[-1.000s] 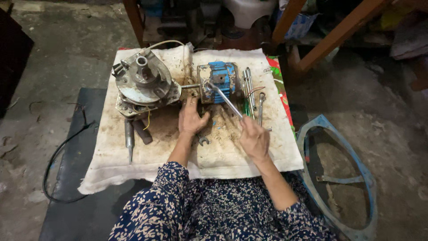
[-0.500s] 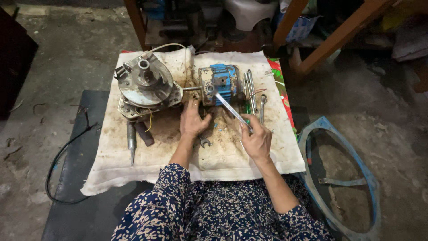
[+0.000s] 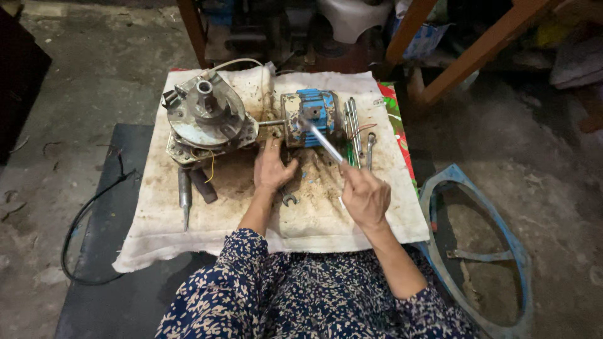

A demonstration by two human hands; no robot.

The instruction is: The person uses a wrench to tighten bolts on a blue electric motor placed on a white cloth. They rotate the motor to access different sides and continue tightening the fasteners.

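I see my right hand (image 3: 365,196) gripping a metal rod (image 3: 323,142), long axis running toward 11 o'clock, tip on the blue motor (image 3: 312,117); my left hand (image 3: 272,168) (fingers loosely spread, holding nothing) rests at the motor's 7 o'clock, nearer

Dim, even light – soft shadows, edges perhaps slightly warped, corners murky

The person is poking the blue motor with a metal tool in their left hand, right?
Not quite. The head view shows the metal tool in the right hand, its tip at the blue motor. The left hand rests on the dirty cloth beside the motor.
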